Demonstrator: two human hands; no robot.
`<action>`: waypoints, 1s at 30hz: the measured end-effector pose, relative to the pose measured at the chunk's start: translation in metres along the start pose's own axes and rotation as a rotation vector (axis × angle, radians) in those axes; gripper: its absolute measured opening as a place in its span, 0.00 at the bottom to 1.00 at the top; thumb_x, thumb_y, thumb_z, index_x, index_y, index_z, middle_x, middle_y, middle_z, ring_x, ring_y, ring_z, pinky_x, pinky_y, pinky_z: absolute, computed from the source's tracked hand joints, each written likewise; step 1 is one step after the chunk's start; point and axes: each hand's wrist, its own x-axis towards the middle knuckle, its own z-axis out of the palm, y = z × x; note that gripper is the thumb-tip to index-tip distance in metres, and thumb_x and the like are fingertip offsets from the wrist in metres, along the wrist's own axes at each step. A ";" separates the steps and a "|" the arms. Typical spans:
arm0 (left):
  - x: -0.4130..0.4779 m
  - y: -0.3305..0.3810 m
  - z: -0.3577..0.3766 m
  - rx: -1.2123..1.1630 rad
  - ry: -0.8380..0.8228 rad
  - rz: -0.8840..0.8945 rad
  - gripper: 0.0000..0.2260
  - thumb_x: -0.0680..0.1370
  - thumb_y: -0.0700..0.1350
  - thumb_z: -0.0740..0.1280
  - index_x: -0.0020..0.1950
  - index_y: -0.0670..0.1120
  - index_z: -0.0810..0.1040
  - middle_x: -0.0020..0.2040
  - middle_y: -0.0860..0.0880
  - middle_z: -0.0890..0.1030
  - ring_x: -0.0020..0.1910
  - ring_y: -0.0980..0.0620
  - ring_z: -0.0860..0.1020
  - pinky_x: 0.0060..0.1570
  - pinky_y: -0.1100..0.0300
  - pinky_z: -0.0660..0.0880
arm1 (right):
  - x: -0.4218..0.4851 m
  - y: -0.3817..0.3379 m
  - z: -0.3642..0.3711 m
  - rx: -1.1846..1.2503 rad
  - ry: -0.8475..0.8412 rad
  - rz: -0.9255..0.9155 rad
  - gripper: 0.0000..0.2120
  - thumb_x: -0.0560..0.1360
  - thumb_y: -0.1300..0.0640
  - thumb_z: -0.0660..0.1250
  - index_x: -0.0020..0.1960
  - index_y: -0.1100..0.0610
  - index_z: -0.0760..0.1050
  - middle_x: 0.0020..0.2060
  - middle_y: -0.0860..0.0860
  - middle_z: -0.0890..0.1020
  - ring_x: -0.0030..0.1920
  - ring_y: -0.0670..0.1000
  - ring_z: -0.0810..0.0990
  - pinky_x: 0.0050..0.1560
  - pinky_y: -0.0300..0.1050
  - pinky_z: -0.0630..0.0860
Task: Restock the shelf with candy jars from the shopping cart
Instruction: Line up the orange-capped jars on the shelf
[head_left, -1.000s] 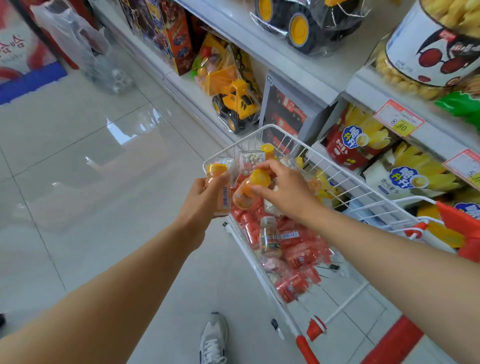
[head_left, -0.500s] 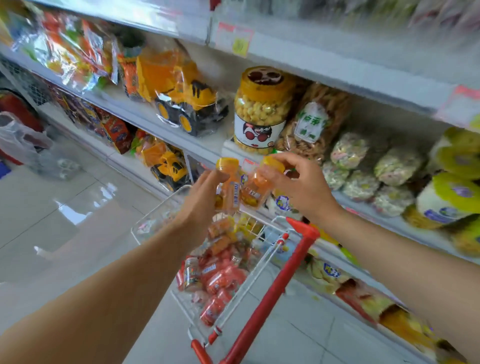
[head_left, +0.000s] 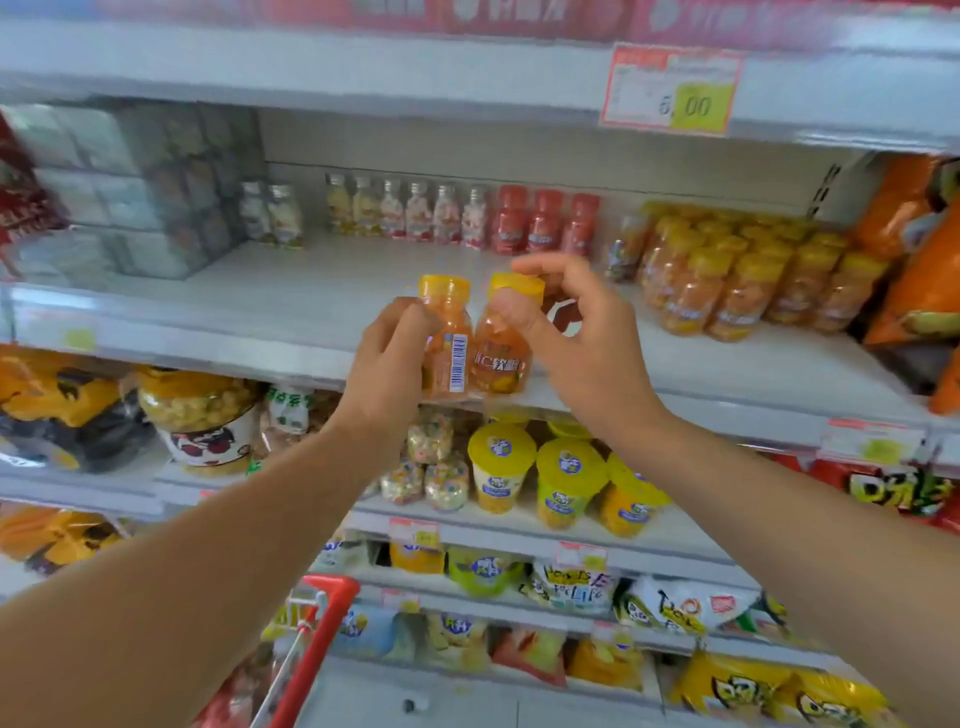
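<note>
left hand (head_left: 387, 364) and right hand (head_left: 571, 343) each grip an orange candy jar, left jar (head_left: 445, 338) touching right jar (head_left: 501, 343), raised before the shelf (head_left: 311, 306), above the cart (head_left: 311, 654).

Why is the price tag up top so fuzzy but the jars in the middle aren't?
Head view: the price tag and the frame's edges are smeared, probably by camera motion; head view, centre: the left jar in the left hand and the right jar in the right hand look sharper, barcode stripes visible; head view: light is soft and even.
</note>
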 end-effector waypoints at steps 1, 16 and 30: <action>0.003 0.005 0.016 0.003 -0.013 0.019 0.07 0.77 0.47 0.60 0.46 0.45 0.75 0.39 0.48 0.78 0.35 0.52 0.78 0.35 0.60 0.78 | 0.005 0.002 -0.017 -0.013 0.027 -0.003 0.12 0.75 0.53 0.71 0.56 0.57 0.77 0.43 0.45 0.81 0.40 0.39 0.76 0.42 0.30 0.69; 0.051 -0.009 0.164 0.103 -0.193 0.049 0.22 0.67 0.51 0.77 0.58 0.48 0.76 0.52 0.47 0.82 0.49 0.49 0.82 0.44 0.56 0.78 | 0.027 0.093 -0.159 -0.307 0.143 0.098 0.13 0.75 0.54 0.70 0.58 0.54 0.77 0.47 0.46 0.81 0.45 0.46 0.78 0.48 0.42 0.75; 0.055 -0.015 0.168 0.304 -0.349 0.198 0.16 0.68 0.43 0.77 0.48 0.53 0.73 0.47 0.48 0.82 0.44 0.49 0.80 0.46 0.54 0.78 | 0.030 0.083 -0.151 -0.438 0.076 0.125 0.20 0.69 0.37 0.66 0.54 0.47 0.81 0.65 0.46 0.70 0.67 0.48 0.61 0.65 0.36 0.55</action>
